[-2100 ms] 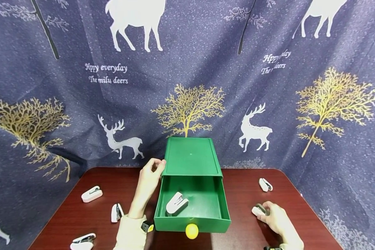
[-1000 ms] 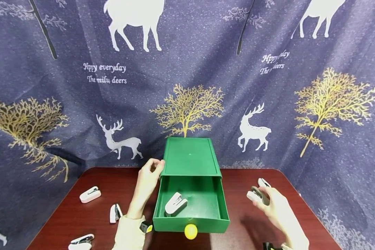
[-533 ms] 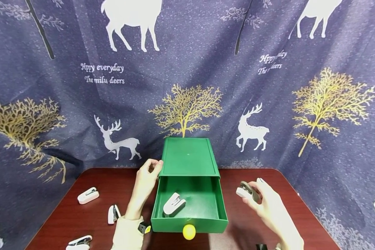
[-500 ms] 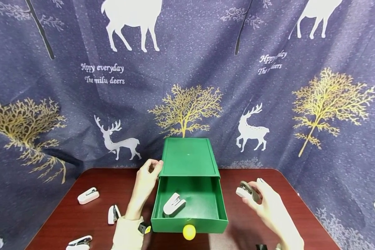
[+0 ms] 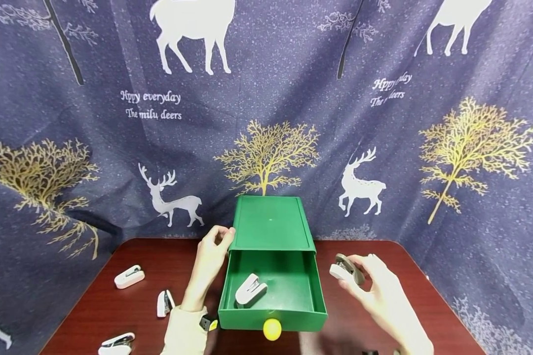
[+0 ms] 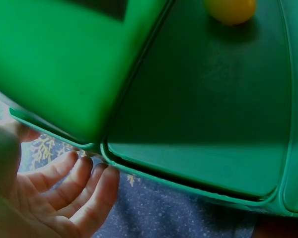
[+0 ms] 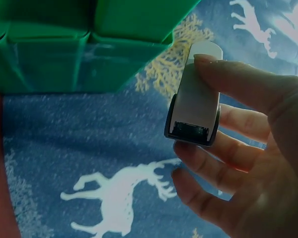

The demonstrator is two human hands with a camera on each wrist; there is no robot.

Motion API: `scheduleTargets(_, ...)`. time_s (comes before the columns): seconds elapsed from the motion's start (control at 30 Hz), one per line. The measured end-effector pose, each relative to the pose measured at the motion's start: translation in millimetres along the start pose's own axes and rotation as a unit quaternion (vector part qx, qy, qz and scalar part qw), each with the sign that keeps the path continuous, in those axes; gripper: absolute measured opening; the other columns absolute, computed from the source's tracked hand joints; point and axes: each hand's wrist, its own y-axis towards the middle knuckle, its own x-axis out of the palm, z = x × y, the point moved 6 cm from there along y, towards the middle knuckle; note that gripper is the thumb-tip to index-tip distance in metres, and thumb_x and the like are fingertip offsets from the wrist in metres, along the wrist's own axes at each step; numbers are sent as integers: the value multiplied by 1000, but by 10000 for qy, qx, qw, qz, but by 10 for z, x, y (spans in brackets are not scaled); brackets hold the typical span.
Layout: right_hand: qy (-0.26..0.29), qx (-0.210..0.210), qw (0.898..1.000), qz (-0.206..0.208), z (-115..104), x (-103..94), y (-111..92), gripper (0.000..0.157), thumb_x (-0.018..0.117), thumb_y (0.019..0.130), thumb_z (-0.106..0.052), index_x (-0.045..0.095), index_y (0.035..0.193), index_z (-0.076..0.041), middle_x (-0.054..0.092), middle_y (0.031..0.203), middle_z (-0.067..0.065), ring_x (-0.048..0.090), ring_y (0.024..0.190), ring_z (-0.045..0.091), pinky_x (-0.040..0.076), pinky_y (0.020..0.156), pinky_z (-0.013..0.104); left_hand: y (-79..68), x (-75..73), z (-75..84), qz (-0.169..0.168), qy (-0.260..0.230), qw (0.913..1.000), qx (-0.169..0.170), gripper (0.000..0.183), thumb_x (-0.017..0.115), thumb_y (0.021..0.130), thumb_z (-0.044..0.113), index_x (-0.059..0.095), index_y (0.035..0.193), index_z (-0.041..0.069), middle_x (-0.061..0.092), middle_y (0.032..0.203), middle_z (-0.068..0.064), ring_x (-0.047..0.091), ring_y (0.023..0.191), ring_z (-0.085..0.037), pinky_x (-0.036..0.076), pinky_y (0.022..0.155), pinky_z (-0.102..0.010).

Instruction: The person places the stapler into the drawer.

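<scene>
My right hand (image 5: pixel 377 288) holds a small white stapler (image 5: pixel 344 271) with a grey-brown lever, raised over the table right of the drawer. In the right wrist view the thumb lies along the stapler (image 7: pixel 198 94), with fingers on its other side. My left hand (image 5: pixel 210 254) touches the left side of the green drawer cabinet (image 5: pixel 271 222); in the left wrist view the fingertips (image 6: pixel 109 176) rest at the cabinet's edge. The green drawer (image 5: pixel 273 320) is pulled out, with a yellow ball knob (image 5: pixel 272 329) on its front. One white stapler (image 5: pixel 249 291) lies inside, on the left.
Three white staplers lie on the left of the red-brown table (image 5: pixel 333 325): one at the back (image 5: pixel 130 277), one near the left forearm (image 5: pixel 164 302), one at the front (image 5: pixel 117 344). Another stapler at the right is mostly hidden behind my right hand. A patterned cloth (image 5: pixel 266 88) hangs behind.
My right hand has lifted the stapler off the table and carried it left and up, closer to the drawer. The left hand keeps its place at the cabinet's side.
</scene>
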Motion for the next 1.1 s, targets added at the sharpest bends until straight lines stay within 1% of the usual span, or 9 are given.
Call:
scheduleTargets(0.07,60,-113,9999,-18,-55,3,42,43,85,76,-21,66,115,-23,57,95,-16,50,84,4,37,74,17,-2,1,7,8,34,10000,11,32,63,94,45,65,93,12,59,77,-4,58,68,-18,52,61,-30)
scheduleTargets(0.17,84,-317,9995,-36,-152,13,118,45,85,76,-20,65,116,-20,59,97,-16,51,87,4,35,80,20,-5,0,14,25,71,10000,27,32,63,94,45,65,93,13,60,78,-4,58,68,-18,52,61,-30)
scheduleTargets(0.23,102,-553,9984,-35,-233,21,167,46,85,74,-17,65,115,-18,59,97,-15,51,86,5,35,79,21,-7,0,19,44,104,9999,41,32,63,94,45,65,94,13,60,77,-3,58,68,-18,51,61,-29)
scheduleTargets(0.3,184,-679,9975,-114,-307,41,208,45,85,74,-17,65,115,-17,59,98,-15,51,86,5,35,78,20,-6,2,16,40,103,9999,38,32,63,94,45,65,94,13,60,77,-3,59,68,-18,51,61,-29)
scheduleTargets(0.43,419,-781,9956,-318,-427,99,257,45,84,77,-17,64,118,-17,60,104,-14,53,89,4,39,78,18,-2,6,20,29,102,9999,40,32,63,94,45,65,94,13,59,77,-3,59,68,-18,52,61,-29)
scheduleTargets(0.57,487,-921,9933,-507,-517,168,298,45,83,78,-18,64,118,-16,60,108,-12,55,92,4,42,80,19,-1,6,31,22,65,10000,38,30,63,95,42,65,95,13,60,78,-4,59,68,-18,52,61,-30)
scheduleTargets(0.77,373,-1209,9878,-909,-608,279,388,40,81,80,-21,65,116,-15,59,106,-9,54,90,5,45,76,25,-1,3,39,14,60,10000,8,29,63,95,42,65,95,12,60,78,-4,59,67,-19,52,61,-30)
scheduleTargets(0.9,243,-1399,9829,-1172,-665,358,440,37,80,81,-25,65,113,-12,56,98,-8,49,84,7,43,71,25,-2,6,28,-18,59,10000,-12,32,63,95,44,65,95,12,59,79,-4,58,68,-19,52,61,-30)
scheduleTargets(1.1,33,-1623,9705,-1780,-758,530,510,34,77,85,-29,63,110,-11,51,93,-8,45,83,7,42,72,25,2,11,14,-5,1,10000,-2,32,63,94,44,65,96,12,59,79,-5,58,69,-19,53,61,-30)
